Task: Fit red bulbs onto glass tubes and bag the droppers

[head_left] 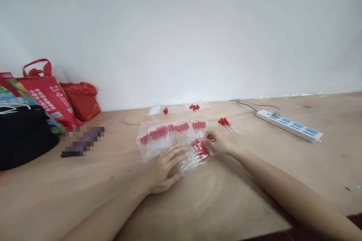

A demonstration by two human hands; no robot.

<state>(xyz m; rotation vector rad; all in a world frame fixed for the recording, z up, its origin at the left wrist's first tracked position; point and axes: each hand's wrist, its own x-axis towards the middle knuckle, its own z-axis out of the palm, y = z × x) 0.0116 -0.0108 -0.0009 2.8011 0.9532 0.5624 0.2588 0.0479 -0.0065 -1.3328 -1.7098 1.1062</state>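
Observation:
A clear plastic bag [194,158] of red-tipped droppers lies on the wooden table between my hands. My left hand [166,167] rests at its left side, fingers spread, the fingertips touching the bag. With its fingers pinched together, my right hand [216,142] holds the bag's upper right edge. Behind them several flat zip bags [152,151] with red-tipped droppers overlap in a row. A few loose droppers [226,122] lie to the right of my right hand. Two more zip bags [177,109] with small red caps [194,107] are near the wall.
At the left stand a red bag [51,96], a red plastic bag [82,99] and a black hat [25,135]. A dark phone-like object [85,141], partly pixelated, lies beside them. A white power strip [288,125] with a grey cable is at the right.

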